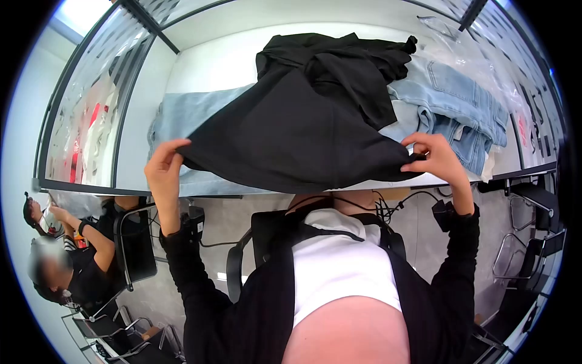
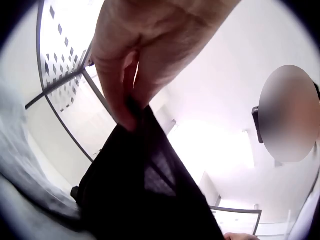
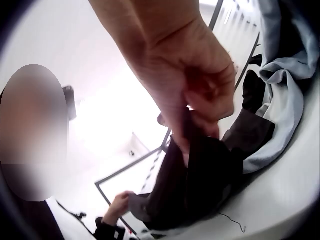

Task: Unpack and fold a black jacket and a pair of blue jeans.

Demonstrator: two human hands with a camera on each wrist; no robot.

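Observation:
A black garment (image 1: 285,127) is stretched between both hands over the table's near edge, its upper part lying bunched at the back. At its left corner my left hand (image 1: 163,167) pinches the hem; in the left wrist view the left hand (image 2: 150,45) has thumb and fingertips closed on the dark cloth (image 2: 135,175). The right corner is pinched by my right hand (image 1: 439,159). The right wrist view shows the right hand (image 3: 185,75) gripping the black fabric (image 3: 200,175), its other fingers curled. Light blue jeans (image 1: 206,109) lie beneath the garment.
More folded blue jeans (image 1: 454,97) lie at the right, with clear plastic (image 1: 467,48) behind them. Framed panels stand at both sides. A black chair (image 1: 267,233) and cables are below the table edge. Another person (image 1: 79,261) sits at the far left.

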